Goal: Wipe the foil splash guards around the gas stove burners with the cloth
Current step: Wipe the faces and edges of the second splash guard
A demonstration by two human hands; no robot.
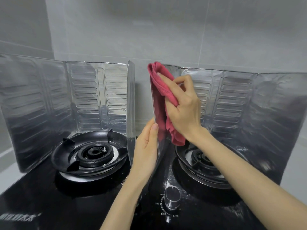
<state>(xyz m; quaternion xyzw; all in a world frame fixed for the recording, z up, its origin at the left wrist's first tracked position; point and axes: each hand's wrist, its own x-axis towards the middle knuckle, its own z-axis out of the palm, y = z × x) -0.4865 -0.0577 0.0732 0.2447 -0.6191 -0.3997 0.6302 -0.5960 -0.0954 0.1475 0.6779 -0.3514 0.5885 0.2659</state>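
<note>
— What sits closest to you?

— Bottom centre of the frame: a round silver control knob (172,199) on the glossy black glass stove surface (41,196).

— And your hands?

— My left hand (147,146) rises in the middle of the frame. Its fingers are straight and together, laid flat against the outer side of the end panel of the right-hand embossed silver foil splash guard (235,103), with the thumb along the panel's near edge. Just above, right of centre, my right hand (184,105) has its fingers curled tight on a crumpled red cloth (163,90), pressing it to the panel's inner side. The cloth runs from the panel's top corner down to hang over the right black gas burner (204,161).

— Further back?

— At lower left, the left black gas burner (93,153), with the left-hand foil splash guard (86,97) upright behind and beside it. The two guards stand apart at centre. A grey tiled wall (166,30) fills the top of the frame.
</note>
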